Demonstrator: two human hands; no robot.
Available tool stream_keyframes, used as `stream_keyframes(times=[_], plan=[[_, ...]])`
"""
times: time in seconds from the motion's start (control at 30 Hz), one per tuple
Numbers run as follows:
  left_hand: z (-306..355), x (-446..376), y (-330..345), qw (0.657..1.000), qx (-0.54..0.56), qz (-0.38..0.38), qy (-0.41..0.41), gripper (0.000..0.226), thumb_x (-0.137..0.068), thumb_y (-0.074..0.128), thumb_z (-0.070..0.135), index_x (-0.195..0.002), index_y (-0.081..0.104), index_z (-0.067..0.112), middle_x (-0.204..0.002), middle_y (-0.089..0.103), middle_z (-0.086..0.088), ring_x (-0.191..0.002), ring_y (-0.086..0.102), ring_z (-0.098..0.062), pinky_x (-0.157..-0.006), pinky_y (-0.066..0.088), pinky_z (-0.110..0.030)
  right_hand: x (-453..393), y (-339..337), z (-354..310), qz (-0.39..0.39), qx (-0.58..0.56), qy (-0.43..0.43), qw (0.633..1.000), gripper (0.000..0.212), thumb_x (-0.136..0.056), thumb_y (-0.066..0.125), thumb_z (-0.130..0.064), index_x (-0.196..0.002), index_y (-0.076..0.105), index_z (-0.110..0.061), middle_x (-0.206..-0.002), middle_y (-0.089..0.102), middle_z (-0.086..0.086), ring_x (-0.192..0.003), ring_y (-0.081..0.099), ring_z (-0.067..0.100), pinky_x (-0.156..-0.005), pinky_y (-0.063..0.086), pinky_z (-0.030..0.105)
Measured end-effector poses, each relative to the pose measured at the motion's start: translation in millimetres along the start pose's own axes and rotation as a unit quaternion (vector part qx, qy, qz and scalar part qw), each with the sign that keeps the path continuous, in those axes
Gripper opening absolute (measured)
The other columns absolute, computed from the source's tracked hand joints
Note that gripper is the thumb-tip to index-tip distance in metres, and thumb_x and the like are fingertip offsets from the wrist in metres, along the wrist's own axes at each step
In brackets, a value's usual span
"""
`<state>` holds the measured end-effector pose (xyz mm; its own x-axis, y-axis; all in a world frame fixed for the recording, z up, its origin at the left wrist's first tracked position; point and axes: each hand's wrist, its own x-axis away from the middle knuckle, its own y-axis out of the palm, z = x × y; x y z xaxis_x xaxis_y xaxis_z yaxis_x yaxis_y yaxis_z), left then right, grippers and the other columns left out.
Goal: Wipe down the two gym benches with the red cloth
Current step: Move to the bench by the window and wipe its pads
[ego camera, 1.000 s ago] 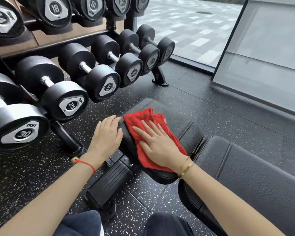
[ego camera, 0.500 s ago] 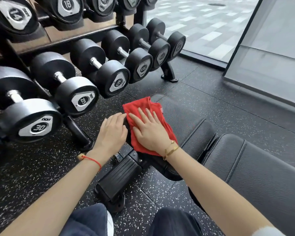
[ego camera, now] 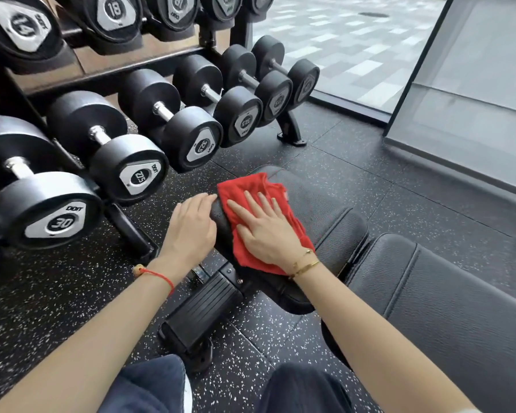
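Red cloth [ego camera: 252,210] lies flattened under the right hand [ego camera: 268,231], fingers straight and spread, on the black seat pad [ego camera: 325,210] of the gym bench. Left hand [ego camera: 191,231] rests open against the pad's left edge. Dumbbell rack [ego camera: 149,135] stands far left.

cloth [ego camera: 261,216] on bench seat [ego camera: 325,210], dumbbell rack [ego camera: 149,70] to its left.

Bare forearms; thin red string bracelet with small bead [ego camera: 157,274] on left wrist, two slim gold bangles [ego camera: 304,263] on right; dark navy trousers [ego camera: 149,386].
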<state>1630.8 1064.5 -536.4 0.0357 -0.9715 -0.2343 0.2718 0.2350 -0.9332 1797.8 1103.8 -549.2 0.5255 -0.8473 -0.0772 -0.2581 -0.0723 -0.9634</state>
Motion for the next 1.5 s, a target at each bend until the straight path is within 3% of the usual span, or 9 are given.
stream_keyframes(times=[0.2,0.37,0.53,0.77,0.9,1.03,1.17,1.37,1.5], plan=[[7,-2,0,1.000,0.019,0.011,0.006,0.046,-0.096,0.043,0.013,-0.142,0.043,0.008,-0.146,0.046,-0.008,-0.139,0.038,-0.023,-0.117,0.026,-0.043,47,8,-8,0.004,0.038,-0.068,0.997,0.056,-0.099,0.031,-0.041,-0.152,0.015,-0.041,-0.164,0.010,-0.003,-0.151,0.004,0.023,-0.123,0.000,0.041],[9,5,6,0.999,0.012,-0.014,0.031,0.045,-0.100,0.043,0.027,-0.143,0.043,0.013,-0.148,0.044,-0.005,-0.139,0.036,-0.021,-0.117,0.025,-0.044,72,-6,38,0.030,0.017,0.036,0.999,0.053,-0.099,0.029,-0.045,-0.151,0.017,-0.043,-0.163,0.012,-0.006,-0.151,0.007,0.019,-0.123,-0.003,0.035],[11,9,16,0.998,-0.014,-0.038,0.040,0.049,-0.100,0.042,0.034,-0.145,0.040,0.016,-0.151,0.038,-0.004,-0.142,0.030,-0.019,-0.119,0.022,-0.041,14,-18,54,0.022,-0.003,0.130,0.991,0.053,-0.101,0.031,-0.040,-0.153,0.018,-0.037,-0.164,0.008,0.001,-0.151,0.003,0.026,-0.123,-0.003,0.042],[24,-3,24,0.999,-0.021,-0.038,0.029,0.052,-0.100,0.043,0.033,-0.147,0.037,0.011,-0.153,0.035,-0.009,-0.143,0.027,-0.024,-0.119,0.021,-0.040,23,-8,31,0.011,-0.004,0.028,1.000,0.055,-0.100,0.034,-0.038,-0.153,0.018,-0.039,-0.164,0.010,0.000,-0.151,0.005,0.025,-0.123,-0.002,0.040],[24,-4,29,0.998,-0.032,-0.043,0.035,0.054,-0.101,0.041,0.034,-0.149,0.033,0.011,-0.154,0.032,-0.011,-0.144,0.024,-0.027,-0.120,0.019,-0.040,49,-12,65,0.034,-0.004,0.077,0.996,0.053,-0.100,0.032,-0.040,-0.152,0.019,-0.041,-0.163,0.012,-0.002,-0.151,0.006,0.023,-0.123,-0.002,0.039],[22,-4,30,0.997,-0.048,-0.046,0.043,0.054,-0.101,0.039,0.034,-0.149,0.032,0.010,-0.154,0.031,-0.013,-0.143,0.024,-0.031,-0.120,0.019,-0.041,5,-23,84,0.018,-0.001,0.157,0.987,0.053,-0.101,0.030,-0.039,-0.153,0.018,-0.036,-0.164,0.008,0.003,-0.151,0.004,0.027,-0.122,-0.004,0.041],[23,-4,32,0.997,-0.048,-0.044,0.040,0.054,-0.101,0.040,0.034,-0.149,0.033,0.010,-0.154,0.032,-0.013,-0.143,0.025,-0.031,-0.120,0.019,-0.041,-25,-22,69,0.005,-0.005,0.136,0.991,0.055,-0.101,0.032,-0.036,-0.154,0.018,-0.033,-0.164,0.008,0.007,-0.151,0.004,0.030,-0.122,-0.004,0.043],[22,-4,31,0.997,-0.036,-0.046,0.043,0.054,-0.100,0.044,0.033,-0.148,0.035,0.010,-0.153,0.034,-0.014,-0.143,0.027,-0.032,-0.120,0.019,-0.041,32,-11,62,0.004,0.009,0.021,1.000,0.055,-0.100,0.035,-0.039,-0.152,0.018,-0.040,-0.163,0.012,-0.001,-0.151,0.007,0.024,-0.123,0.002,0.042],[20,-3,31,0.997,-0.038,-0.048,0.045,0.054,-0.102,0.041,0.034,-0.149,0.033,0.010,-0.154,0.032,-0.013,-0.144,0.025,-0.031,-0.121,0.018,-0.041,42,-27,111,0.014,0.007,0.109,0.994,0.054,-0.101,0.035,-0.037,-0.152,0.019,-0.038,-0.163,0.011,-0.001,-0.151,0.007,0.023,-0.123,0.001,0.041]])
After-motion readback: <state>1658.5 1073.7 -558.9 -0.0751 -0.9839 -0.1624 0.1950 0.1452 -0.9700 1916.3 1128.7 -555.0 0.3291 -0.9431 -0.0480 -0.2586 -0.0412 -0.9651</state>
